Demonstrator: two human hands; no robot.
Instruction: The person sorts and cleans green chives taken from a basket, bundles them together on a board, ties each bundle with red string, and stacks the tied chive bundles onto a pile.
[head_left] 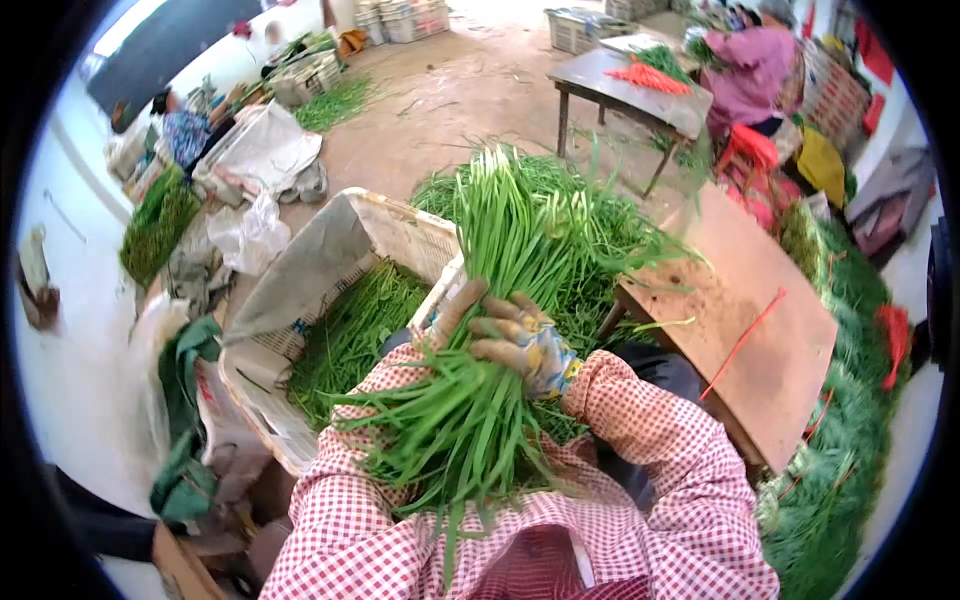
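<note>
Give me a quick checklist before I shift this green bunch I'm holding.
1. Right hand closed on the bunch: ok, wrapped across it.
2. Left hand grip: cannot tell, mostly hidden by leaves.
3. Leaf ends gathered: not ok, fanned out loosely.
4. Bunch tied: cannot tell, no tie shows, but your hands hide its middle.
5. Red strip in sight: ok, lying on the table to your right.

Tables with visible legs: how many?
2: the brown-topped table at right, beside the right hand, and the grey-topped table farther back. Others may be hidden; can't tell whether the pale surface behind it is a third.
</note>
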